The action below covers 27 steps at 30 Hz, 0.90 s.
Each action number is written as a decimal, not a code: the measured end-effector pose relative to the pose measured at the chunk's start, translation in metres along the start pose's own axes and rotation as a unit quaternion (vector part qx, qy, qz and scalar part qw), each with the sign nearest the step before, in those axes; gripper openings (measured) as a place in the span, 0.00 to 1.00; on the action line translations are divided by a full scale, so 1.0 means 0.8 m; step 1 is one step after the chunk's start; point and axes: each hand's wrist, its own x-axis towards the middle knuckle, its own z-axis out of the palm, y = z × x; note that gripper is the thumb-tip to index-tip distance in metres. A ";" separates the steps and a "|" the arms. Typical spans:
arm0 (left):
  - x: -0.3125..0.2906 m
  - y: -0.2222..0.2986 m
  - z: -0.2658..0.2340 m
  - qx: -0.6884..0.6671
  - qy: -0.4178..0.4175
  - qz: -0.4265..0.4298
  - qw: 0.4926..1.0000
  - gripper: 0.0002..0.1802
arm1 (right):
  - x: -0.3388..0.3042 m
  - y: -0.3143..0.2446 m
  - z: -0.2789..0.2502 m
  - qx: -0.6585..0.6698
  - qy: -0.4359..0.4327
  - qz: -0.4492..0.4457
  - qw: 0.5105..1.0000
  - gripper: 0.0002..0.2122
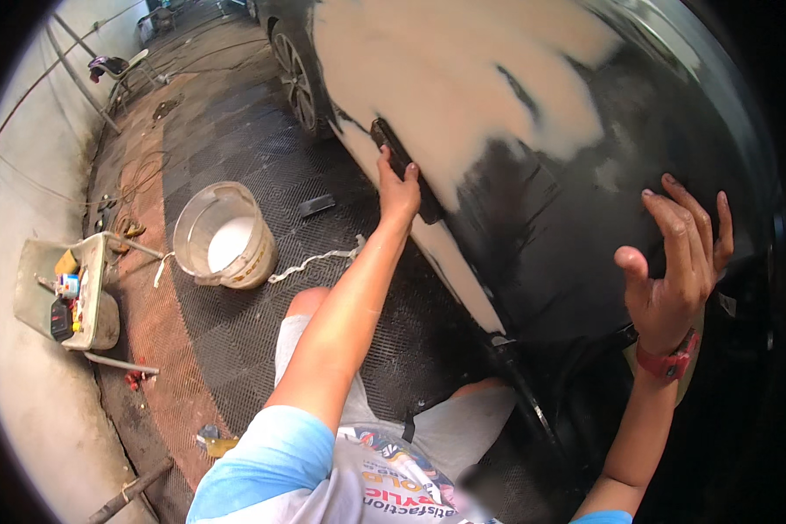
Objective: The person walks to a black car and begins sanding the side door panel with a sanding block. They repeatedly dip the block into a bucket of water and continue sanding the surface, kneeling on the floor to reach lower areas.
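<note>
My left hand (pixel 399 196) is wrapped around a long black sanding block (pixel 391 145). The block lies along the lower edge of a car's side panel (pixel 445 79), which is dark with broad beige patches of filler or primer. Its lower end reaches past my fingers. Farther right, my right hand (pixel 675 262) is raised with its fingers spread and holds nothing, close to the dark part of the panel. Whether its fingertips touch the panel I cannot tell. A red watch (pixel 669 356) sits on that wrist.
A clear bucket (pixel 258 262) with whitish liquid stands left on dark matting, near a small black block (pixel 316 206) and a white strip (pixel 310 262). A pale tub (pixel 33 293) of bottles is by the wall. The car's wheel (pixel 295 77) is farther ahead.
</note>
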 end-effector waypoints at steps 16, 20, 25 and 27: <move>0.128 -0.029 -0.500 0.162 0.202 0.157 0.953 0.33 | -0.044 0.042 0.020 0.065 -0.046 0.017 0.997 0.19; 0.114 -0.105 -0.644 0.067 0.416 0.083 0.903 0.32 | -0.080 0.066 0.018 -0.027 -0.095 0.069 0.993 0.17; 0.068 -0.142 -0.652 -0.129 0.551 -0.076 0.821 0.30 | -0.073 0.076 0.015 -0.049 -0.096 0.011 0.994 0.16; 0.062 -0.148 -0.649 -0.184 0.559 -0.074 0.805 0.31 | -0.065 0.072 0.013 -0.071 -0.094 -0.009 0.993 0.16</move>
